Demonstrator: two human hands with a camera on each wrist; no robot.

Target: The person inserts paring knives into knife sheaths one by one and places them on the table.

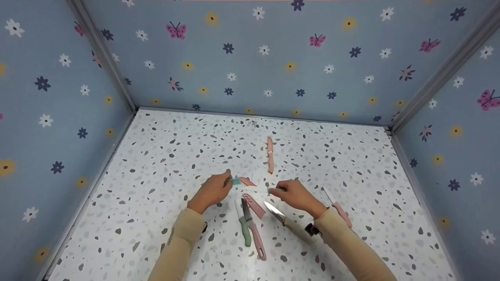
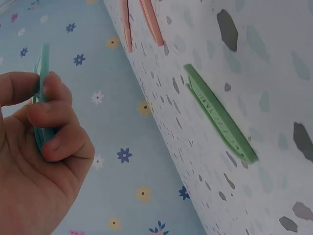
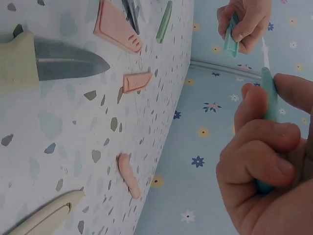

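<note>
My left hand [image 1: 214,191] grips a teal blade cover [image 3: 231,39] between thumb and curled fingers. In my right hand [image 1: 297,195] is a small knife with a teal handle [image 3: 268,93], and its thin pale blade [image 3: 265,54] points toward the left hand. The two hands are a short way apart above the table. Below and between them lie a small pink blade cover [image 1: 248,181] and a larger pink blade cover [image 1: 254,205] with slots. A green blade cover [image 2: 220,115] lies on the table near the left hand.
A large cream-handled knife [image 1: 297,230] lies by the right forearm. Next to each other are a green-handled knife [image 1: 245,230] and a pink-handled knife [image 1: 258,242]. Another pink-handled knife [image 1: 341,214] is at right; a covered pink knife [image 1: 270,156] lies farther back. Flowered walls [image 1: 250,58] enclose the table.
</note>
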